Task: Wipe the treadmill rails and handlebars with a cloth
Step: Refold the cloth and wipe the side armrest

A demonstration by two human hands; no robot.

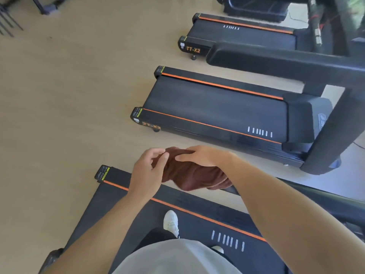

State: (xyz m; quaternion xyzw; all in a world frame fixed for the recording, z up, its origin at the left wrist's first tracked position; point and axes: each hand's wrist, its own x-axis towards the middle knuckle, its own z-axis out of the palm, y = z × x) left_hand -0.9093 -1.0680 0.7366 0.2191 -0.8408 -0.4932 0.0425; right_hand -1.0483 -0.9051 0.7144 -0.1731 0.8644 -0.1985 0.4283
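Grey shirt (177, 258) and white shoe (171, 223) on treadmill (122, 196); both hands gather brown cloth (189, 175) over handlebar (233, 189), left hand (149, 172) pinching its end, right hand (201, 156) curled over top; wiping step, next calling for strokes along bar.

Pale wood-look flooring (69, 91) spreads out to the left of the hands and beyond them, evenly lit by soft daylight. Past the hands a second treadmill (217, 107) lies parallel, black with orange stripes, and a third treadmill (243, 34) marked TT-X2 sits farther off. Dark metal frame legs (11, 18) stand at the far left corner.
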